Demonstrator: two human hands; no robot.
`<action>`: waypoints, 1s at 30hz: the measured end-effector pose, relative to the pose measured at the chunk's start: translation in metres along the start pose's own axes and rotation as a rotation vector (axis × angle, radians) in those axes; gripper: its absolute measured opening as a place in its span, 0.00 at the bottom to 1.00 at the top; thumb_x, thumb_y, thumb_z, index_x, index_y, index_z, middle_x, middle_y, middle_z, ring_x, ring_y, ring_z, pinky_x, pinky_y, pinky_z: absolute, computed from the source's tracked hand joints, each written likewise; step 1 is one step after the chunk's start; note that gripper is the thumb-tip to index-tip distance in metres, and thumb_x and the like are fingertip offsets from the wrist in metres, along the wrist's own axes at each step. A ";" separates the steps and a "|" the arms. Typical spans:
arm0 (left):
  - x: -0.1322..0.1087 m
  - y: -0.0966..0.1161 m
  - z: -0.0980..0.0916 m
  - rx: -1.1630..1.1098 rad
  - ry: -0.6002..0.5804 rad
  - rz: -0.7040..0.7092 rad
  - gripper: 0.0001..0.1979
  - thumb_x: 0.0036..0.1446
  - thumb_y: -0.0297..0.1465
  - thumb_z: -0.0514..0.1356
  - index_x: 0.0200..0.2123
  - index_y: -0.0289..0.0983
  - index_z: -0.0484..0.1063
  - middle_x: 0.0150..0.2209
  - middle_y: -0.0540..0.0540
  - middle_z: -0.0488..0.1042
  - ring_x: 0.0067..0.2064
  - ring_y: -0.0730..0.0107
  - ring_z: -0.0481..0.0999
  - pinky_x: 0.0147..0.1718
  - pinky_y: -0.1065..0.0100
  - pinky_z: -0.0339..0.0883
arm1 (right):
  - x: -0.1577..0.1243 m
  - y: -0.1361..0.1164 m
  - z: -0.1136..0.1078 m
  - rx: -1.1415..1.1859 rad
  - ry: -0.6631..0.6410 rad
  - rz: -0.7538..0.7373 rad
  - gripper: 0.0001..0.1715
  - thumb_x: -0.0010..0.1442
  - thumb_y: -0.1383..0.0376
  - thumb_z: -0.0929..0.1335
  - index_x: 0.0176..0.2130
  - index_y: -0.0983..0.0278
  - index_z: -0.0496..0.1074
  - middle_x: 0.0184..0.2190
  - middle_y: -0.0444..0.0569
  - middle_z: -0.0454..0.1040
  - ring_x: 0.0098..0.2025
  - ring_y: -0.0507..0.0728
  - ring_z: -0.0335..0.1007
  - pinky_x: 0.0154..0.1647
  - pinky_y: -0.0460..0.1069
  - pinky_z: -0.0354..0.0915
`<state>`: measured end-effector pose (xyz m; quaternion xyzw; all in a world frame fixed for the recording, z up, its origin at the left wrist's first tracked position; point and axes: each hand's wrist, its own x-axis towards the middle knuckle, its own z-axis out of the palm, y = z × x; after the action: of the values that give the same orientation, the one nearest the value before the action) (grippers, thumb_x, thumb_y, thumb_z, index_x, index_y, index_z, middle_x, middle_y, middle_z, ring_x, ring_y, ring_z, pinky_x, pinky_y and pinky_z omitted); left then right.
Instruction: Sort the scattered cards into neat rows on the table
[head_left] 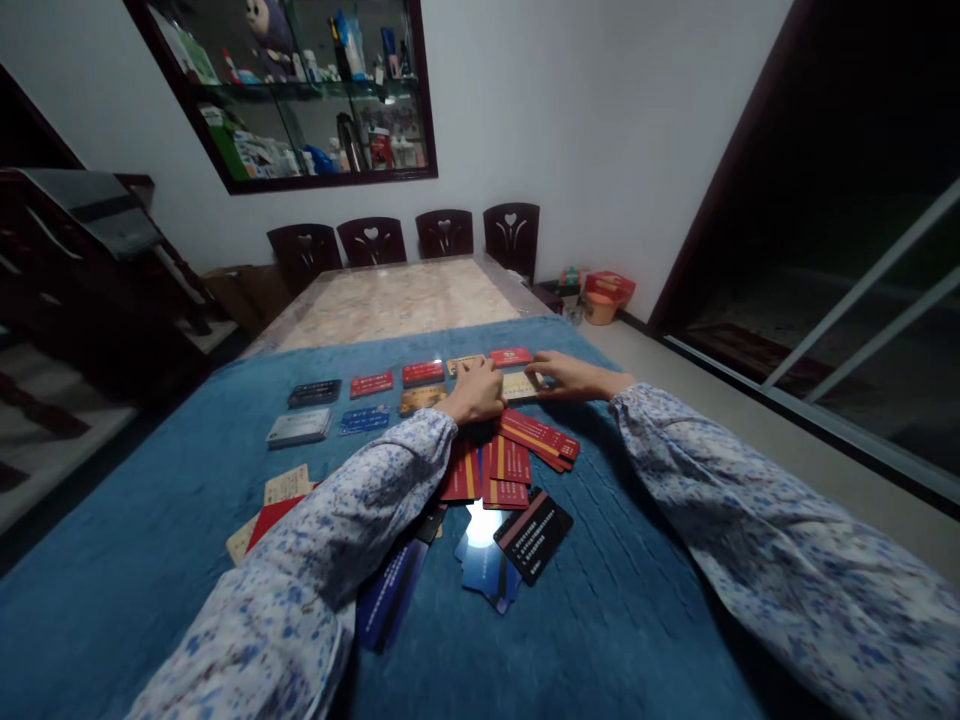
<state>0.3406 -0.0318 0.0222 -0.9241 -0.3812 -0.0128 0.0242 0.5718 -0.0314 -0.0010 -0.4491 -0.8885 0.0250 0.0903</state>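
Note:
A stack of cream cards [523, 385] lies on the blue cloth between my two hands. My left hand [475, 390] has curled fingers closed against its left end; the fingertips are partly hidden. At the right end, my right hand [571, 377] has thumb and bent fingers closed on the edge. Just behind lie a red card stack [511, 356] and a yellowish card stack [463, 364], the latter partly covered by my left hand. A gold card stack [421, 401] sits left of that hand. Loose red cards [536, 437] are spread close in front of my hands.
More stacks form rows leftward: red [424, 374], black [314, 393], silver [298, 428] and blue [364, 419]. Nearer me lie a loose black card [534, 536], blue cards [491, 575] and purple-blue cards [390, 595]. My left sleeve partly covers cream and red cards. Several chairs stand beyond the table.

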 end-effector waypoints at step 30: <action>0.045 -0.006 0.009 -0.103 -0.140 0.053 0.11 0.56 0.25 0.61 0.41 0.30 0.80 0.42 0.35 0.82 0.45 0.57 0.80 0.44 0.67 0.72 | 0.018 0.001 -0.001 -0.133 -0.173 0.233 0.14 0.62 0.66 0.66 0.44 0.66 0.78 0.43 0.56 0.77 0.39 0.56 0.73 0.38 0.45 0.62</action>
<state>0.3678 0.0046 0.0154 -0.9325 -0.3563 0.0330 -0.0496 0.5623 -0.0159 0.0025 -0.5503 -0.8346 0.0149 -0.0200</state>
